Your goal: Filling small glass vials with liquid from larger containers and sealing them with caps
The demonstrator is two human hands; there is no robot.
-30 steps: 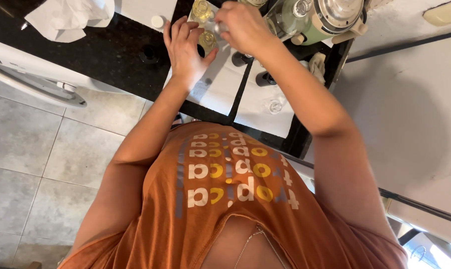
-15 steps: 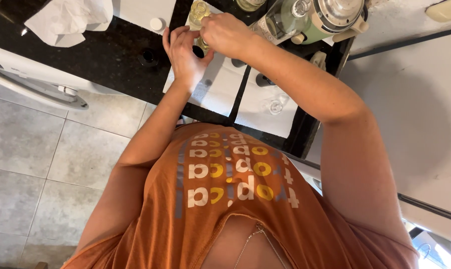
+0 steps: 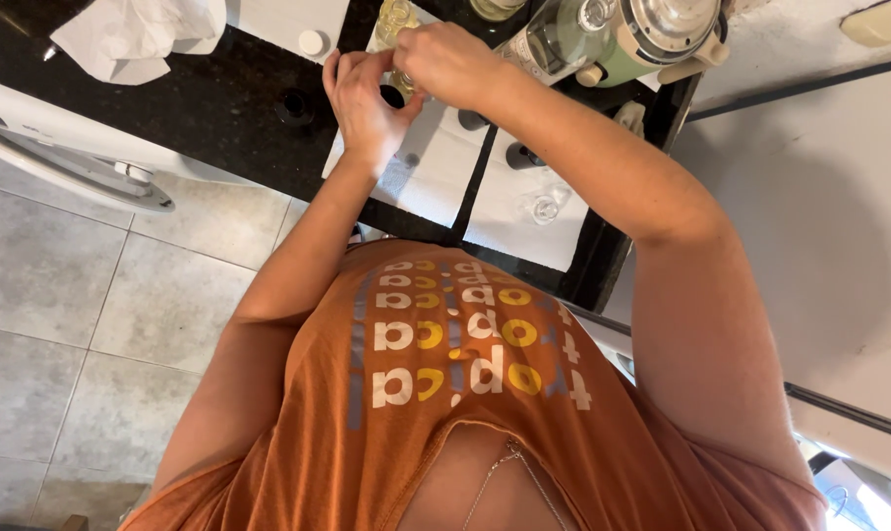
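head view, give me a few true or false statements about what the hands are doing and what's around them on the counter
1. Both hands meet over the white paper sheet on the dark counter. True.
2. The left hand rests flat on the floor tiles. False: it is raised at the counter, fingers curled round a small dark-topped bottle.
3. The right hand is at the top of that small bottle. True.
4. A crumpled white cloth lies on the counter to the left of the hands. True.
5. The green-based blender stands on the floor. False: it stands on the counter beyond the right hand.
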